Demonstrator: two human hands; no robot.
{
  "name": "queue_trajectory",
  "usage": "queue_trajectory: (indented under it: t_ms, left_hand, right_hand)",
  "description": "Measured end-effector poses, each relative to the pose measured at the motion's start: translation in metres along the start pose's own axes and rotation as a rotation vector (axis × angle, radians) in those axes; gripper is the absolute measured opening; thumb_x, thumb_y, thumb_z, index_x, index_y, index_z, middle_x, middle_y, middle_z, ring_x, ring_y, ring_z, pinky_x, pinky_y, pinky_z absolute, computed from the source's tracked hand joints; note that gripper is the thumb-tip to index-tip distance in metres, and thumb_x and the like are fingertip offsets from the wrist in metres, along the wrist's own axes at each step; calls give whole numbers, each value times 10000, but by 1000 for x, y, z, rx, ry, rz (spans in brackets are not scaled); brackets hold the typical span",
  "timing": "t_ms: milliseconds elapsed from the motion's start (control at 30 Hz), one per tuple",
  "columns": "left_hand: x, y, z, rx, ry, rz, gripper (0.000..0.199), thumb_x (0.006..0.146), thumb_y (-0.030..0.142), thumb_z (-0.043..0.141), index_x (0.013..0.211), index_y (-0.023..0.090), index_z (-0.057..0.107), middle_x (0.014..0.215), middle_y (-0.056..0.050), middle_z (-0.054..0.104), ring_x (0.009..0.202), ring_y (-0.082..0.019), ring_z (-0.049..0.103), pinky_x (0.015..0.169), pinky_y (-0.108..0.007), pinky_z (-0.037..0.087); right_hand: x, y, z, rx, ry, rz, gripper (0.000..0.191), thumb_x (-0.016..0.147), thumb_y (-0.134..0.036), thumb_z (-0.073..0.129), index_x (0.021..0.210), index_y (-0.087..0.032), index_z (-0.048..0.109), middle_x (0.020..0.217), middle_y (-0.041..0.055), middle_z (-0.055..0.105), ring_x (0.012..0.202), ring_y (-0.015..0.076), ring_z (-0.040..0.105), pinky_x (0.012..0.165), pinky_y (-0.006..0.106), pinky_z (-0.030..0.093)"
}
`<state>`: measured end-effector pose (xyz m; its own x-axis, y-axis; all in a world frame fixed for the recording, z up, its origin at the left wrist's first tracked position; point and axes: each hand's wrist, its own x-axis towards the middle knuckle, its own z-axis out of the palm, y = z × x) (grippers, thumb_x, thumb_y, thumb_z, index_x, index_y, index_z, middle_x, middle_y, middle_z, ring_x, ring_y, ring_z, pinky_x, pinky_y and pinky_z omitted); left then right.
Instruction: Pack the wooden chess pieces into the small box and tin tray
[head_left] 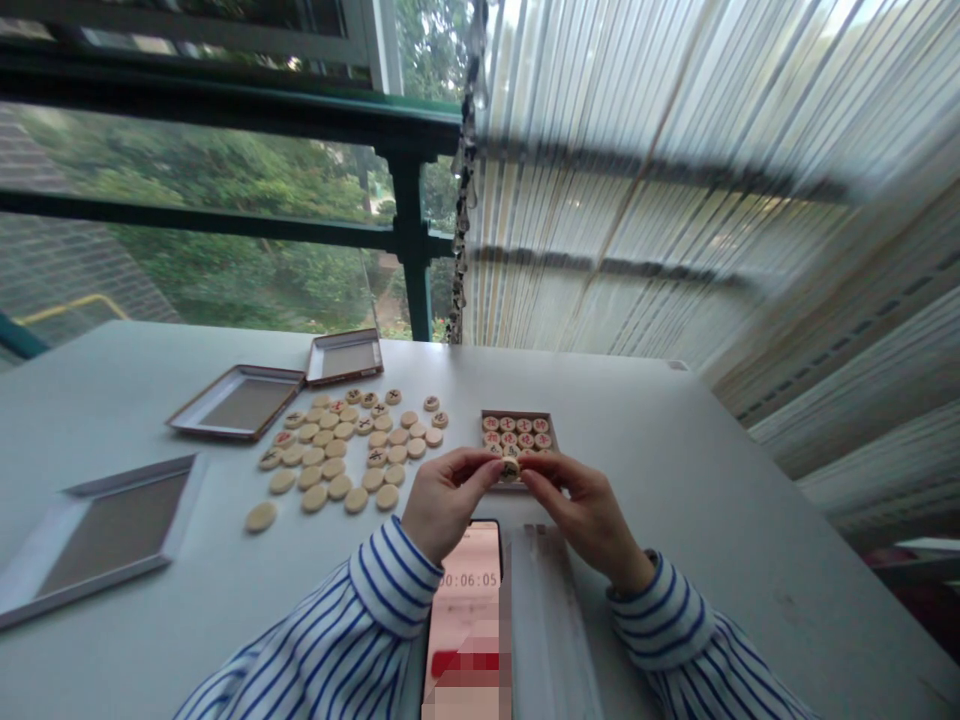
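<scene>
Between my two hands is a round xiangqi piece with a dark character on its face. The fingertips of my left hand pinch it from the left, and my right hand pinches it from the other side. The piece is just above the front of a small box, where rows of pieces with red and dark characters lie face up. My fingers partly hide the box's front row. Left of the box, many loose pieces are spread over the table, mostly blank side up and a few showing characters.
A phone showing a running timer lies below my hands, beside a long pale translucent cover. Two shallow trays stand at the back left, and a larger box lid lies at the left. A string curtain hangs behind the white table.
</scene>
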<state>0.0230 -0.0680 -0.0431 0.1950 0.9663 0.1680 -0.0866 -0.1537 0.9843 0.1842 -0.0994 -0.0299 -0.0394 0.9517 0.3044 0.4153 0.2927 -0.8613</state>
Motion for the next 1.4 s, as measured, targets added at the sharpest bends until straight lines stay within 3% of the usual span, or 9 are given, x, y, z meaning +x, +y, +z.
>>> queue_trajectory:
  t_ms: [333, 800, 1400]
  left_hand:
    - [1, 4, 1, -35, 30, -51, 170, 702, 278, 648, 777, 126, 647, 707, -45, 696, 661, -147, 643, 647, -262, 527]
    - [0, 4, 3, 0, -3, -73, 189, 713, 299, 633, 781, 123, 629, 677, -38, 676, 634, -137, 628, 602, -253, 512]
    - [0, 6, 3, -36, -39, -119, 202, 711, 301, 634, 802, 121, 631, 659, -32, 666, 607, -128, 612, 574, -243, 500]
  right_hand:
    - [0, -1, 2, 22, -27, -8, 203, 796, -296, 549, 955, -202, 632, 857, 39, 669, 684, 132, 581, 587, 260, 473]
    - [0, -1, 3, 128, -41, 42, 192, 786, -299, 565, 934, -188, 620, 894, 51, 665, 800, 161, 615, 731, 314, 508]
    - [2, -4, 2, 265, -76, 140, 178, 754, -305, 597, 872, -179, 639, 818, 42, 670, 752, 154, 614, 685, 292, 495]
